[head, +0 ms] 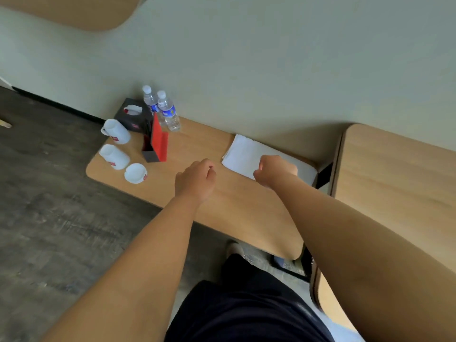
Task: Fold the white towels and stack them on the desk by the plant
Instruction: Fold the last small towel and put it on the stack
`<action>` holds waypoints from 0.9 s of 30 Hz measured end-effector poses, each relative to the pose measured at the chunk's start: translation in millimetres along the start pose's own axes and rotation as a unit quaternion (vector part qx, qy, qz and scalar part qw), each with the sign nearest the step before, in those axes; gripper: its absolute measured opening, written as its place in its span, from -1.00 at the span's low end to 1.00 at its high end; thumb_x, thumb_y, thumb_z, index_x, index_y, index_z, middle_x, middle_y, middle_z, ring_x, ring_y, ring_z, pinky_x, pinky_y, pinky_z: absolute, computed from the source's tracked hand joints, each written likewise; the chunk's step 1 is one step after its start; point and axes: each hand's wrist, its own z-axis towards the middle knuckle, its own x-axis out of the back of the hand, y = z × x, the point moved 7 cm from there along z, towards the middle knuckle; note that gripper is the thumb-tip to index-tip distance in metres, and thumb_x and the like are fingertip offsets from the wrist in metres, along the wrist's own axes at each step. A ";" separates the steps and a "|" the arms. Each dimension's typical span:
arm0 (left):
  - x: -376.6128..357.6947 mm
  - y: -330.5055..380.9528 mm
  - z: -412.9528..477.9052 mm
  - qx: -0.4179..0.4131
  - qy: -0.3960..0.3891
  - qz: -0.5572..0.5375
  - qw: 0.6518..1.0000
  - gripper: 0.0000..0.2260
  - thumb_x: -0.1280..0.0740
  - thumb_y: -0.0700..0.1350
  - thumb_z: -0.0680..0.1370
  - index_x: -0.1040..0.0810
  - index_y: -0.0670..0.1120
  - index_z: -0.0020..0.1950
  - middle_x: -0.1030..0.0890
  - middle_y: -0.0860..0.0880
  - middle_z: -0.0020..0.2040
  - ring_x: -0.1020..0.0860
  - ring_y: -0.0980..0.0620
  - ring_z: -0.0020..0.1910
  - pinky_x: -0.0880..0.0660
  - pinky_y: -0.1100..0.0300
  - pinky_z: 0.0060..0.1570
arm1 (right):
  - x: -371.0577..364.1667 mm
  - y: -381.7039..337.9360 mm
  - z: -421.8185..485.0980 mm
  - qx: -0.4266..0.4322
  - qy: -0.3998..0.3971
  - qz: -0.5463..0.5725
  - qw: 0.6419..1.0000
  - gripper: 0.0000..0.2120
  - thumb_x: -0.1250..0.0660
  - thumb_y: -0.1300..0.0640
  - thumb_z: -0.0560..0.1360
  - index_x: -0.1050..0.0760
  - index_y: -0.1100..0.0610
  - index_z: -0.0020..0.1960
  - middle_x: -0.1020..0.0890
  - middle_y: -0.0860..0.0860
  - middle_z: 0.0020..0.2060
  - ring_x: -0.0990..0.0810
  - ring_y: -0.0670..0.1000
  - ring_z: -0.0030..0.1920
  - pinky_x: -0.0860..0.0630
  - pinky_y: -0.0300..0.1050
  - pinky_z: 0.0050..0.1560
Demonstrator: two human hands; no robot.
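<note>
Towels [243, 154] on desk [234, 208]; tissue [133, 110] in box [139, 123]

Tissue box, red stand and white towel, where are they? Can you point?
tissue box [138, 118], head view, on its dark top, just below the opening.
red stand [160, 140], head view, on its red face.
white towel [243, 154], head view, on its flat top layer.

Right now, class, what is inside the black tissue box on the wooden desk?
A white tissue pokes from the top opening of the black tissue box; the box's walls hide whatever else is inside.
</note>
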 end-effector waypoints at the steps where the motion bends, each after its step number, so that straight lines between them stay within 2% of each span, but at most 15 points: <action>1: -0.5 1.6 10.6 0.004 -0.003 -0.007 1.000 -0.78 -0.10 -0.09 0.62 -0.51 0.00 0.15 -0.54 -0.01 0.11 -0.52 -0.05 0.06 -0.38 0.05 0.08 | -0.1 3.7 10.0 -0.007 -0.005 0.003 1.000 -0.78 -0.16 0.09 0.52 -0.46 0.03 0.13 -0.55 -0.02 0.00 -0.49 0.04 -0.11 -0.31 -0.17 -0.24; 4: -6.8 2.8 37.9 0.029 -0.012 -0.067 0.997 -0.78 -0.12 -0.07 0.63 -0.51 -0.02 0.18 -0.54 0.00 0.10 -0.52 -0.03 0.08 -0.42 0.05 0.09 | -4.8 13.3 35.6 -0.030 -0.026 0.024 0.999 -0.78 -0.15 0.09 0.53 -0.46 0.04 0.14 -0.54 0.00 -0.01 -0.48 0.05 -0.12 -0.34 -0.16 -0.22; 7: -30.0 -0.6 59.5 0.090 -0.034 -0.211 0.973 -0.79 -0.14 -0.04 0.63 -0.51 -0.02 0.18 -0.55 0.01 0.08 -0.52 0.03 0.01 -0.43 0.14 -0.07 | -18.7 21.8 58.7 -0.056 -0.056 0.070 0.994 -0.79 -0.13 0.11 0.53 -0.45 0.07 0.12 -0.54 0.01 -0.02 -0.50 0.07 -0.11 -0.39 -0.15 -0.19; 10: -61.8 -2.3 85.2 0.142 -0.051 -0.334 0.930 -0.81 -0.19 0.00 0.62 -0.52 -0.01 0.14 -0.59 -0.07 0.12 -0.57 0.00 0.00 -0.49 0.13 -0.08 | -38.9 33.3 83.6 -0.096 -0.075 0.189 0.974 -0.76 -0.14 0.10 0.54 -0.46 0.06 0.16 -0.53 0.01 0.04 -0.53 0.09 -0.01 -0.47 -0.09 -0.08; 12: -80.9 1.7 102.3 0.167 -0.069 -0.390 0.903 -0.86 -0.22 -0.02 0.61 -0.52 0.00 0.10 -0.59 -0.08 0.07 -0.57 0.03 -0.05 -0.47 0.18 -0.11 | -57.1 41.9 102.3 -0.136 -0.076 0.310 0.938 -0.76 -0.17 0.07 0.55 -0.46 0.05 0.19 -0.51 0.00 0.06 -0.54 0.08 0.04 -0.51 -0.05 0.02; 15: -115.4 6.8 126.0 0.222 -0.098 -0.458 0.855 -0.83 -0.24 -0.05 0.61 -0.51 -0.05 0.15 -0.57 -0.03 -0.09 -0.54 0.11 -0.19 -0.46 0.26 -0.20 | -76.9 50.6 128.6 -0.207 -0.043 0.484 0.849 -0.77 -0.19 0.09 0.56 -0.48 0.12 0.16 -0.56 0.04 0.02 -0.55 0.06 -0.01 -0.50 -0.04 0.00; 17: -142.6 6.8 140.1 0.253 -0.119 -0.482 0.830 -0.79 -0.24 -0.03 0.61 -0.49 -0.08 0.19 -0.57 -0.01 -0.11 -0.54 0.08 -0.16 -0.47 0.22 -0.15 | -93.1 51.9 144.9 -0.243 -0.023 0.586 0.773 -0.67 -0.17 0.14 0.57 -0.46 0.31 0.23 -0.57 0.13 -0.06 -0.53 0.11 -0.04 -0.50 0.10 0.15; 18: -158.7 4.9 147.6 0.268 -0.131 -0.491 0.819 -0.77 -0.24 0.00 0.61 -0.49 -0.09 0.20 -0.58 -0.02 -0.09 -0.56 0.06 -0.12 -0.48 0.19 -0.11 | -102.5 52.4 153.2 -0.261 -0.016 0.626 0.735 -0.63 -0.16 0.16 0.57 -0.42 0.39 0.25 -0.41 -0.06 -0.07 -0.35 -0.06 -0.06 -0.45 0.18 0.25; 19: -175.3 1.9 153.0 0.283 -0.143 -0.496 0.808 -0.73 -0.23 0.02 0.62 -0.48 -0.10 0.22 -0.59 -0.03 -0.05 -0.57 0.04 -0.07 -0.50 0.16 -0.06 | -114.2 53.6 159.8 -0.280 -0.016 0.657 0.700 -0.64 -0.17 0.15 0.57 -0.42 0.39 0.23 -0.36 0.32 0.28 -0.37 0.31 0.28 -0.42 0.20 0.29; 20: -192.1 -1.7 156.8 0.297 -0.158 -0.498 0.799 -0.70 -0.22 0.05 0.62 -0.48 -0.11 0.23 -0.59 -0.05 0.00 -0.57 0.02 -0.03 -0.50 0.14 -0.01 | -127.9 55.4 165.0 -0.299 -0.015 0.685 0.664 -0.70 -0.17 0.12 0.58 -0.46 0.31 0.19 -0.57 0.23 0.14 -0.57 0.16 0.10 -0.43 0.17 0.28; 22: -225.3 -6.2 163.8 0.318 -0.188 -0.511 0.776 -0.64 -0.20 0.10 0.61 -0.47 -0.11 0.26 -0.57 -0.10 0.11 -0.55 -0.02 0.04 -0.49 0.09 0.06 | -154.3 58.4 175.4 -0.325 -0.021 0.732 0.599 -0.76 -0.17 0.06 0.60 -0.43 0.14 0.21 -0.55 0.12 0.18 -0.55 0.06 0.10 -0.46 0.05 0.21; 24: -258.2 -10.3 167.5 0.343 -0.219 -0.529 0.745 -0.59 -0.19 0.14 0.61 -0.45 -0.12 0.31 -0.53 -0.13 0.20 -0.52 -0.06 0.14 -0.46 0.04 0.13 | -182.6 63.2 181.8 -0.353 -0.029 0.765 0.538 -0.69 -0.17 0.03 0.62 -0.39 0.14 0.31 -0.53 0.08 0.16 -0.52 0.05 0.13 -0.45 -0.02 0.14; 27: -299.3 -12.5 170.4 0.378 -0.248 -0.549 0.703 -0.51 -0.18 0.18 0.59 -0.39 -0.12 0.39 -0.48 -0.13 0.25 -0.46 -0.11 0.27 -0.41 -0.02 0.27 | -222.4 73.0 184.2 -0.385 -0.041 0.810 0.441 -0.60 -0.19 -0.02 0.61 -0.32 0.11 0.39 -0.46 0.13 0.26 -0.48 0.11 0.19 -0.45 -0.01 0.19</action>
